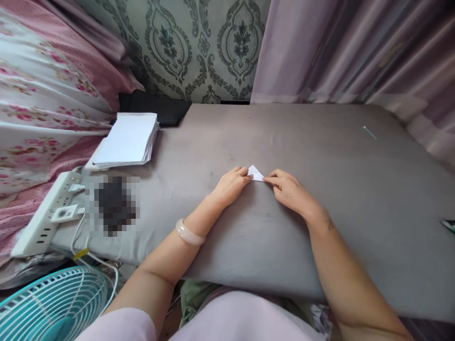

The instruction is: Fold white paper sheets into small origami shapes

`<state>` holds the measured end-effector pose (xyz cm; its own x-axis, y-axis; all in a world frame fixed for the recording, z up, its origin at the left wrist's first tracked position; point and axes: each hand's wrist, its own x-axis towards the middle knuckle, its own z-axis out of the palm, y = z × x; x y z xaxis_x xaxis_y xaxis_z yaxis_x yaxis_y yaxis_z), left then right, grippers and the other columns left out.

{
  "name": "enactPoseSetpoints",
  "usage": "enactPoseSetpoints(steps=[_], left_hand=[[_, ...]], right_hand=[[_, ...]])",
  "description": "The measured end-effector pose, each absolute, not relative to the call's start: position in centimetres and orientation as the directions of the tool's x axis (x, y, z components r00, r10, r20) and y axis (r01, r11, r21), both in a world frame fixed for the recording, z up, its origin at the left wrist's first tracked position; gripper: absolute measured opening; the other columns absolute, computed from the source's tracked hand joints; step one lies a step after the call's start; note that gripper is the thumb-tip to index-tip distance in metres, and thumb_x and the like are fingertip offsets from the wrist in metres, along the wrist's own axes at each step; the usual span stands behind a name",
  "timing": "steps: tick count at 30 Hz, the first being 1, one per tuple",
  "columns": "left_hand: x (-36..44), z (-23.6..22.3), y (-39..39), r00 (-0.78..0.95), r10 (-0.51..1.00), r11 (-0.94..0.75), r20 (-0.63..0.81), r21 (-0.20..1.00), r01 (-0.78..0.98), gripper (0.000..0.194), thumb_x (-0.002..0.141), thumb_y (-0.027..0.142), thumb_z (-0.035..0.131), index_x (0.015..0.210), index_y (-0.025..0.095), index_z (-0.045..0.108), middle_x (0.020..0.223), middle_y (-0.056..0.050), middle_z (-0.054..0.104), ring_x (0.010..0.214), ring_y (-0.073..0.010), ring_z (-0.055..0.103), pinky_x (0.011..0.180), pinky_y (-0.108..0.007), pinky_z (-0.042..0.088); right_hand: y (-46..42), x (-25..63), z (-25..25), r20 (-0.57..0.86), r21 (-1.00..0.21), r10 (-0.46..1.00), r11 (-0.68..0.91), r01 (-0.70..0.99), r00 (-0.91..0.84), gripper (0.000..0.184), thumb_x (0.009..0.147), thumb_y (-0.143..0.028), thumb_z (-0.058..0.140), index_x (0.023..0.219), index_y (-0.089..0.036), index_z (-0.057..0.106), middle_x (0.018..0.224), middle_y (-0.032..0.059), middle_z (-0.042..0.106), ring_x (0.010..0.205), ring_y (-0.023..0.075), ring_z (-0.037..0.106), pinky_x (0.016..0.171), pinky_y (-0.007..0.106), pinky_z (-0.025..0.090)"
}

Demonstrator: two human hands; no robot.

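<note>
A small folded piece of white paper (pixel 256 174) lies near the middle of the grey-covered surface (pixel 284 137), its peak pointing to 12 o'clock and its long lower edge facing the person. The left hand (pixel 230 185) is on its 9 o'clock side, thumb and forefinger drawn close together and pinching that end. The right hand (pixel 288 190) comes in from 3 o'clock, its fingertips touching the lower corner with the other fingers curled; whether it grips the corner or only presses it, I cannot tell. A pale bangle (pixel 189 233) circles the left forearm.

Taking the folded paper as the centre of the dial, a stack of white sheets (pixel 125 137) sits between 9 and 10 o'clock, with a flat black item (pixel 168 109) just behind it. Between 8 and 9 are a white power strip (pixel 33 237) with plugs in it and, just beside it, a dark thing hidden by pixelation. A turquoise fan (pixel 64 303) stands at 8 o'clock. Between 2 and 3 lies a thin pale stick (pixel 369 132).
</note>
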<state>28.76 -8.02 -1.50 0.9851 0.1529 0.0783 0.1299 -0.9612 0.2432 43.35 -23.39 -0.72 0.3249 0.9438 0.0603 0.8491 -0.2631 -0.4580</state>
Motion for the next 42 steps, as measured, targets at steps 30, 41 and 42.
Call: enactPoseSetpoints(steps=[30,41,42], left_hand=[[30.9,-3.3,-7.1,0.878,0.478,-0.052,0.009,0.998,0.018,0.026,0.072,0.035,0.068,0.080,0.017,0.052,0.072,0.003,0.053,0.065,-0.0090,0.048,0.065,-0.024,0.039],[30.2,-1.4,-7.5,0.825,0.559,0.020,0.077,0.994,-0.106,0.050,0.064,0.033,0.078,0.107,0.017,0.058,0.100,-0.006,0.061,0.091,-0.0151,0.058,0.081,-0.029,0.044],[30.1,-1.3,-7.6,0.846,0.532,0.083,0.040,0.992,-0.099,0.052,0.064,0.035,0.078,0.109,0.017,0.058,0.097,-0.006,0.063,0.088,-0.0150,0.059,0.080,-0.029,0.045]], right_hand=[[-20.6,43.3,-2.8,0.126,-0.869,0.835,-0.168,0.465,0.536,0.022,0.081,-0.036,0.055,0.087,-0.019,0.067,0.094,0.0057,0.067,0.085,0.0180,0.061,0.079,0.033,0.046],[-20.7,42.7,-1.6,0.217,-0.938,0.799,0.012,0.346,0.560,0.022,0.077,-0.040,0.064,0.084,-0.020,0.066,0.092,0.0043,0.068,0.087,0.0188,0.062,0.083,0.034,0.047],[-20.7,42.7,-1.5,0.221,-0.931,0.803,0.004,0.366,0.553,0.021,0.078,-0.040,0.063,0.085,-0.020,0.066,0.091,0.0038,0.068,0.086,0.0187,0.063,0.083,0.034,0.047]])
